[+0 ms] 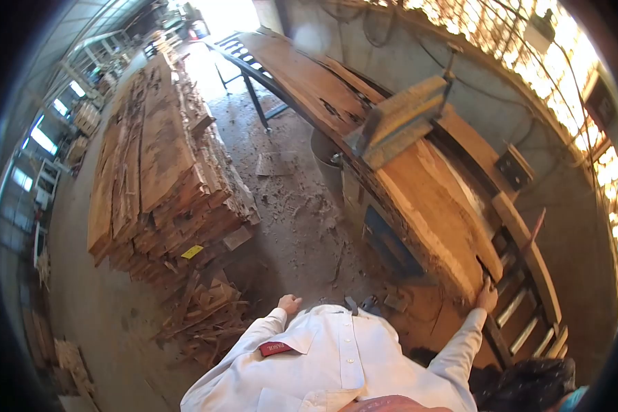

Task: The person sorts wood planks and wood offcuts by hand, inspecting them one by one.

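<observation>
My right hand (pixel 487 296) is at the near end of a long wooden slab (pixel 432 206), its fingers closed on the corner beside a dark crack. The slab has a rough natural edge and lies lengthwise on a machine bed, running under a guard of boards and metal (pixel 402 123). My left hand (pixel 290 303) hangs in front of my body, fingers curled, with nothing visible in it. It is apart from the slab, above the floor near a heap of wood scraps (pixel 213 309).
A tall stack of rough planks (pixel 144 158) with a yellow tag (pixel 192 252) stands to the left. Metal rollers (pixel 511 309) and a curved wooden rail (pixel 529 254) lie at the right. Beyond the guard is a roller stand (pixel 254 75). Chips litter the floor; dark cloth (pixel 529 384) shows bottom right.
</observation>
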A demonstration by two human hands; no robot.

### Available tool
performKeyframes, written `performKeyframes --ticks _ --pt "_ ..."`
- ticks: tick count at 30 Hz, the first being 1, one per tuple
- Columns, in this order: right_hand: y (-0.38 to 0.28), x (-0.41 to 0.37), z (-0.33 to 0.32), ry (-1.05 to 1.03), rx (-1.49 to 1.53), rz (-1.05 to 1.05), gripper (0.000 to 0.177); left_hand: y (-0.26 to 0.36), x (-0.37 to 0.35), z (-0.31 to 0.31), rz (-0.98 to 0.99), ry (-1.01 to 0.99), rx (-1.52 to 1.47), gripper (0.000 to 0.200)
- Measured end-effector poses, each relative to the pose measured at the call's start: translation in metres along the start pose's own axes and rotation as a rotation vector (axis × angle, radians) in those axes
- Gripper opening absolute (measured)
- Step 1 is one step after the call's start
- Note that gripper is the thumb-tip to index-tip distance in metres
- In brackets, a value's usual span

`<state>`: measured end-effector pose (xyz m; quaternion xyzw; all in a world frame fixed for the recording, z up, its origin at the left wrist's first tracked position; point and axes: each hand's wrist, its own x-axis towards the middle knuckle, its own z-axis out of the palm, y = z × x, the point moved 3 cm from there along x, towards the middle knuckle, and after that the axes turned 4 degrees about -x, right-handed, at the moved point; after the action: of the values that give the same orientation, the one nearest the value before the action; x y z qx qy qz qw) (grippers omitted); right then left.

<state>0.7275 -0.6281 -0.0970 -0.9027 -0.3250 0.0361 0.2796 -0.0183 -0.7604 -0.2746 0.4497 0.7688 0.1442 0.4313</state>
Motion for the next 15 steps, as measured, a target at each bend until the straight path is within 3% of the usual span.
performKeyframes --ticks 4,7,15 --pt "0.023 0.036 -0.004 -0.081 0.078 -0.093 0.084 -0.007 -0.01 0.012 -0.1 -0.024 -0.023 0.043" --pt "0.038 0.051 0.003 -0.177 0.336 -0.091 0.086 -0.014 -0.017 0.024 -0.141 -0.056 0.012 0.046" --pt "0.02 0.046 -0.02 -0.32 0.353 0.248 0.082 -0.011 -0.04 0.053 -0.171 -0.001 -0.011 0.054"
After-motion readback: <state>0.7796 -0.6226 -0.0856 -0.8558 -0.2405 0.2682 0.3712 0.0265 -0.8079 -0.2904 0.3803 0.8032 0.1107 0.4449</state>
